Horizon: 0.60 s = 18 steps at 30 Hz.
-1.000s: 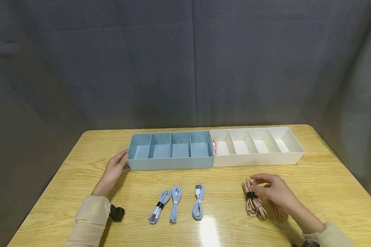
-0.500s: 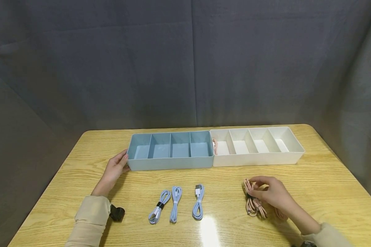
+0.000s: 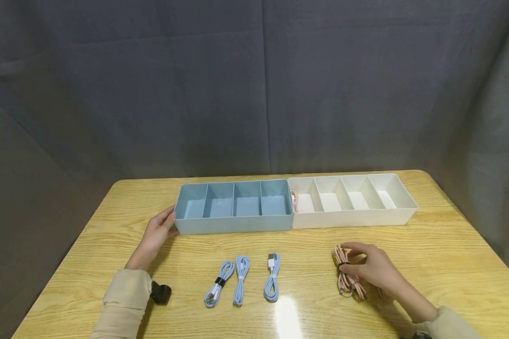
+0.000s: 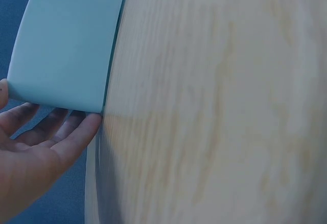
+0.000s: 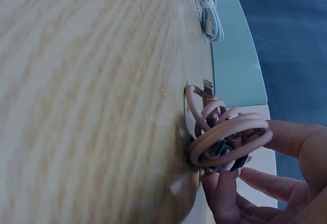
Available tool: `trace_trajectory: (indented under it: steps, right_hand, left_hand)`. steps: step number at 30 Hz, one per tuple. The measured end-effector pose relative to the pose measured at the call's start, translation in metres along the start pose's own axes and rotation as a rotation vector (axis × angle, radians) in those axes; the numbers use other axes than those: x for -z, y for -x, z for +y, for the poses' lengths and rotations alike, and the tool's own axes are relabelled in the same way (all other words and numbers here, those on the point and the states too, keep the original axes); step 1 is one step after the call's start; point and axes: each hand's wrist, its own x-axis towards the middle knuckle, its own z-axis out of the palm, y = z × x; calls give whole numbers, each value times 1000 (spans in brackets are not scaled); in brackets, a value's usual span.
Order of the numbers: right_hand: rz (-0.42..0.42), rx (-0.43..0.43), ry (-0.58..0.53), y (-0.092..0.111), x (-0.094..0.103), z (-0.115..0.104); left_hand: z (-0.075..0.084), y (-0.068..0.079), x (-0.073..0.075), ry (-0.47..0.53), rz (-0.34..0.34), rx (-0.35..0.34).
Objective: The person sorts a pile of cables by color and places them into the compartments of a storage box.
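Note:
In the head view, my left hand touches the left end of a blue divided storage box; in the left wrist view the fingertips lie along its end wall. My right hand pinches a coiled pink charging cable lying at the right of the table, thumb across its dark strap. The right wrist view shows the fingers around the coil, its metal plug sticking out. More pink cable shows partly hidden under the right hand.
A white divided box stands end to end with the blue one; a pink cable lies in its leftmost compartment. Three coiled light-blue cables, left, middle and right, lie on the wooden table. A grey curtain hangs behind.
My right hand has shifted slightly left and closed in on the pink cable, its thumb moving over the strap. My left hand and the boxes stay where they were.

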Motion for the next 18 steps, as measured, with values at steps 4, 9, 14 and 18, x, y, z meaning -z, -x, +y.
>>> trace_trajectory:
  steps: [4, 9, 14, 18]
  right_hand:
    - [-16, 5, 4, 1, 0, -1]
    - [-3, 16, 44, 0, -1, -1]
    - [4, -23, -28, -2, -2, 3]
    - [-7, -54, -119, -5, -2, 6]
  left_hand:
    - [0, 0, 0, -2, 6, 4]
    - [2, 0, 1, 1, 9, 6]
    - [2, 0, 0, 5, 10, 5]
    - [2, 0, 0, 10, 9, 6]
